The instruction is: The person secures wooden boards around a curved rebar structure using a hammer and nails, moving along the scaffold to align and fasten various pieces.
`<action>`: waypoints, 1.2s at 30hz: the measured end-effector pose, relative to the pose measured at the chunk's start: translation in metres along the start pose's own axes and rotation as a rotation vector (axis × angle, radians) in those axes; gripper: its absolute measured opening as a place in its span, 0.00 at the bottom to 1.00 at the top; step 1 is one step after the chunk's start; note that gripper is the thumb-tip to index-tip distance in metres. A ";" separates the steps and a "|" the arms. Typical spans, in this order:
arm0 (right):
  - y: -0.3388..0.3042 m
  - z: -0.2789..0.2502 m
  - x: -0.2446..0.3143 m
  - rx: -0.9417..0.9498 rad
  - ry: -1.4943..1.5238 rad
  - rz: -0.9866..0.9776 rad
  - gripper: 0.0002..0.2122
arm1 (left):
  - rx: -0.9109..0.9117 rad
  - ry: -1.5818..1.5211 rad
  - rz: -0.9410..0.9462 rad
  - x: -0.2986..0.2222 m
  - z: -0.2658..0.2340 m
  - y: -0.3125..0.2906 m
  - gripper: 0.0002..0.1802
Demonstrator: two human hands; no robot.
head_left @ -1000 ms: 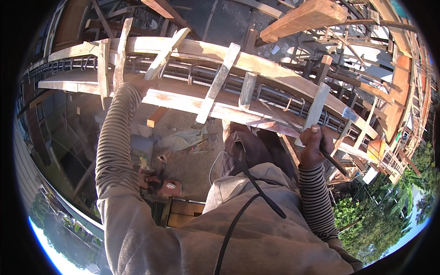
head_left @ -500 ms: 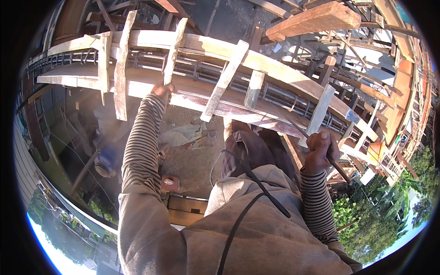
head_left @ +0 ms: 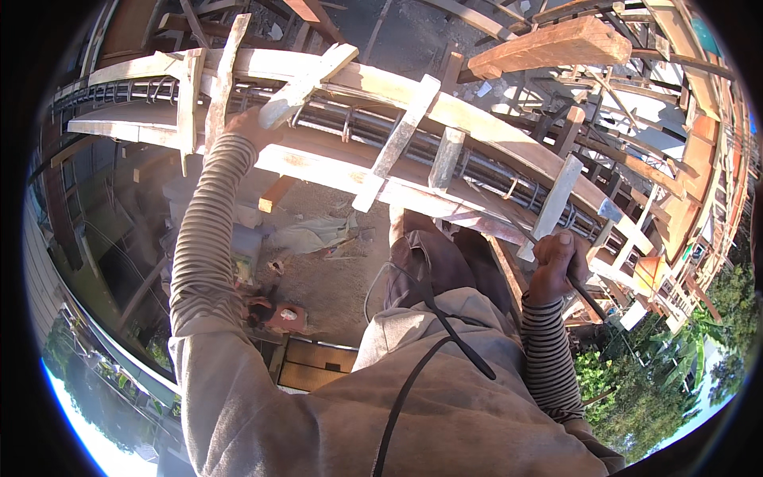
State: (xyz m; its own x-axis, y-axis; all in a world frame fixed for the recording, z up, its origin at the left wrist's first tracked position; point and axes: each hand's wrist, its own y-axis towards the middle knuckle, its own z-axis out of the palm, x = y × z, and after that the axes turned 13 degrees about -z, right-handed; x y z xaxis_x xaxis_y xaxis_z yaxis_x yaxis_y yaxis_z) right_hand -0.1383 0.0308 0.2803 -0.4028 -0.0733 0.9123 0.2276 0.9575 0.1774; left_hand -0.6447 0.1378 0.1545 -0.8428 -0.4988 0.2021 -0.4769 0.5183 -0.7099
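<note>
My left hand (head_left: 249,129) is at the near end of a short wooden strip (head_left: 311,86), closed on it, with the fingers partly hidden behind the wood. The strip lies slantwise across the two long boards of a formwork trough, its far end over the far board (head_left: 366,78). My right hand (head_left: 559,266) is wrapped in a fist round a thin dark metal bar (head_left: 588,300). One end of the bar reaches over the near board (head_left: 318,168); the other sticks out below the fist.
Steel reinforcing bars (head_left: 381,127) run inside the trough. Other wooden cross strips (head_left: 397,143) span it on both sides. A thick timber beam (head_left: 548,48) juts in at the far right. Ground with debris (head_left: 318,262) lies far below, and a dark cord (head_left: 429,358) hangs over my shirt.
My left hand has moved left and slightly up, and the wooden strip has turned with it, its near end swinging left and its far end right. My right hand keeps its place on the bar.
</note>
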 end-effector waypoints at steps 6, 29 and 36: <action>0.010 0.000 -0.010 0.091 -0.033 -0.071 0.17 | 0.300 0.146 0.086 -0.027 -0.088 0.018 0.47; -0.001 0.005 0.004 -0.014 0.027 0.039 0.17 | -0.257 -0.619 -0.335 -0.018 0.134 -0.091 0.51; -0.002 0.002 -0.001 0.005 0.064 0.003 0.16 | -0.502 -0.575 -0.476 0.001 0.180 -0.055 0.52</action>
State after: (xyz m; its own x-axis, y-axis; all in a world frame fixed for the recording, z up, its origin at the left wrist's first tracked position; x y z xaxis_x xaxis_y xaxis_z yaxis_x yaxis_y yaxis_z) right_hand -0.1405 0.0294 0.2785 -0.3447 -0.0879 0.9346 0.2246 0.9590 0.1731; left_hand -0.5743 -0.0156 0.0721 -0.3376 -0.9390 -0.0652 -0.9103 0.3433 -0.2312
